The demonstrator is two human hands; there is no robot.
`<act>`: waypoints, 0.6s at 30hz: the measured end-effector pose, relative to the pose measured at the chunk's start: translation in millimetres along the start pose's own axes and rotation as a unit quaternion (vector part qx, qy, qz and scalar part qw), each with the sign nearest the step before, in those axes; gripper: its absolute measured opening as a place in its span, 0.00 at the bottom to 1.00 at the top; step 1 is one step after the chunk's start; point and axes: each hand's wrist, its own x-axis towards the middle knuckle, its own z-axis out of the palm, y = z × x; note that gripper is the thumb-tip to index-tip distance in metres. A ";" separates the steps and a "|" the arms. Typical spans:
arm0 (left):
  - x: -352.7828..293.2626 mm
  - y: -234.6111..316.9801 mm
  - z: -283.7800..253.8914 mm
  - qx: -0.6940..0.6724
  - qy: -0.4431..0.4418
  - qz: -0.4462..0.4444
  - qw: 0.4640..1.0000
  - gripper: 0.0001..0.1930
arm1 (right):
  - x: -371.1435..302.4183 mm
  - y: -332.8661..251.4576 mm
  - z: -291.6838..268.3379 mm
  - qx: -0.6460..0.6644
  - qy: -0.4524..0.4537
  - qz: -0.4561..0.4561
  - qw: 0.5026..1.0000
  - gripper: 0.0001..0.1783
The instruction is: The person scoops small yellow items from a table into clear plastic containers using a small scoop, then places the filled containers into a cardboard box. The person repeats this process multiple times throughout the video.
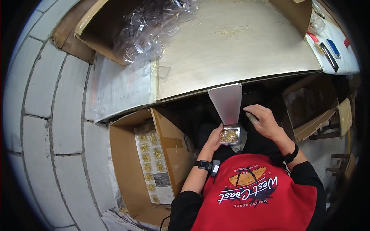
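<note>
My left hand (pixel 214 139) grips a small clear plastic box (pixel 230 135) from its left side, below the lower end of a pale chute (pixel 226 101). Thin gold-coloured pins (pixel 229 136) lie in a jumble inside the box. The chute slopes down from the table's front edge. To the right of it my right hand (pixel 264 120) is raised, apart from box and chute. Its fingers are curled together, with a pale wrapping on one digit. Anything held between those fingertips is hidden or too small to make out.
Loose gold pins (pixel 231 30) lie on the metal-topped table (pixel 200 57). Clear plastic boxes (pixel 148 29) pile up by a carton at the far left. A cardboard box (pixel 131 169) at left holds rows of pin-filled boxes (pixel 157 153). Tools (pixel 328 57) lie far right, above a wooden stool (pixel 344 117).
</note>
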 end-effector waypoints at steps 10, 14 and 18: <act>-54.5 44.4 38.9 0.047 0.008 0.123 0.991 0.12 | -20.9 -12.1 17.9 0.076 -0.051 0.021 0.996 0.15; -66.2 53.6 55.9 0.034 0.017 0.162 0.986 0.14 | -17.2 -21.6 31.9 0.008 -0.040 -0.048 0.998 0.17; -68.6 56.0 70.0 0.014 0.010 0.167 0.986 0.17 | -17.3 -31.0 34.8 -0.043 -0.067 -0.103 0.991 0.20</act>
